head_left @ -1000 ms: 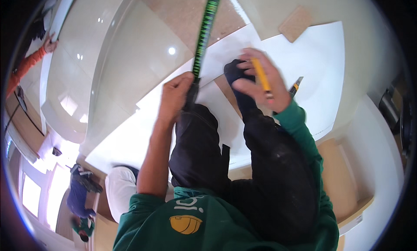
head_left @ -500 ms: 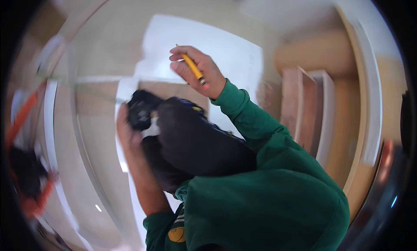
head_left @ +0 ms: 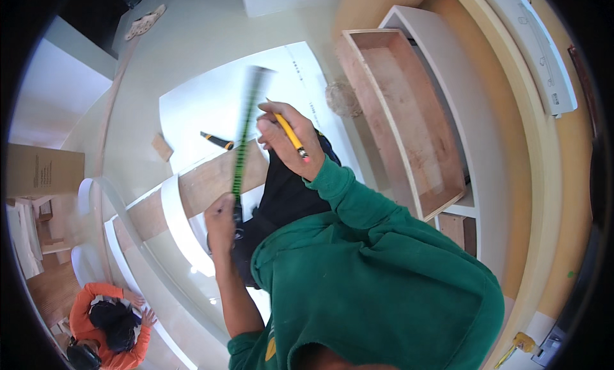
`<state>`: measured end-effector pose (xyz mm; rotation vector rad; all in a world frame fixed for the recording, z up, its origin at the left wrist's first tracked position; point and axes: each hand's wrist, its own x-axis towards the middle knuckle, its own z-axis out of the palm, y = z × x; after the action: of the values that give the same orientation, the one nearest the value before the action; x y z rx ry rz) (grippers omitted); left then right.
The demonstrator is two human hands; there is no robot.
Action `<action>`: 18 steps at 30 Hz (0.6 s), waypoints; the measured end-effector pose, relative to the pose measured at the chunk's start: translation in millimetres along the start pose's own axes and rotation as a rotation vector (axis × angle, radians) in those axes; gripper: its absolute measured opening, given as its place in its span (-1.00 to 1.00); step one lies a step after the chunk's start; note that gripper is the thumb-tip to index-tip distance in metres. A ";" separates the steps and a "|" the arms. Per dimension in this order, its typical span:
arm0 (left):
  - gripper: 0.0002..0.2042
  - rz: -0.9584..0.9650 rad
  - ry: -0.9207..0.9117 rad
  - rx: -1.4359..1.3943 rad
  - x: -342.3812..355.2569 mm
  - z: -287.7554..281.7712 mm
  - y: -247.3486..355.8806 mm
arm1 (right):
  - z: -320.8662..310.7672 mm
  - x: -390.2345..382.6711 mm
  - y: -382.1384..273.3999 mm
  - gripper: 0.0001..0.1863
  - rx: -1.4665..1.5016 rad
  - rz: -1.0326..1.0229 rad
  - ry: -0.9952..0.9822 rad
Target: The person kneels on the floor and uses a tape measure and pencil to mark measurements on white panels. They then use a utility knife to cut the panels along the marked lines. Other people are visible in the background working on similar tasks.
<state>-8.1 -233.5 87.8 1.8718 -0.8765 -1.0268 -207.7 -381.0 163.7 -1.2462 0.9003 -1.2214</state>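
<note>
My left hand (head_left: 221, 223) is closed around a black tape measure (head_left: 238, 221) low in front of my dark trousers. Its green blade (head_left: 243, 156) sticks out away from me, its far end blurred over a large white sheet (head_left: 198, 108). In my right hand (head_left: 307, 136) a yellow pencil (head_left: 289, 132) with a pink eraser is pinched, just right of the blade. A brown wooden strip (head_left: 220, 178) lies below the blade, crossed by a white strip (head_left: 174, 210). On the sheet rests a black and yellow utility knife (head_left: 218, 141).
At right stands an open wooden box like a drawer (head_left: 377, 108) beside a white frame (head_left: 451, 108). A small tan block (head_left: 162, 147) lies near the sheet's left edge. Lower left, a co-worker in an orange top (head_left: 96, 315) touches a long white strip. A cardboard box (head_left: 45, 170) stands behind.
The green blade now rises in front of me from my left hand. My right hand keeps the pencil. The view has shifted, bringing the knife and the drawer-like box into clear sight.
</note>
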 end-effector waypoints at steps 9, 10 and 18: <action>-0.73 0.065 -0.272 0.367 35.5 178.4 77.4 | -194.7 53.3 31.5 -0.74 -0.030 0.134 0.325; -0.73 0.095 -0.276 0.388 46.4 188.3 87.0 | -205.6 65.3 33.8 -0.74 -0.014 0.133 0.360; -0.71 0.212 -0.353 0.599 136.4 227.3 143.9 | -260.8 116.5 27.0 -0.61 0.057 0.328 0.295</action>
<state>-177.5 -483.1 93.3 2.0347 -1.7030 -1.0517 -435.5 -547.4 111.7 -0.8428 1.2228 -1.1713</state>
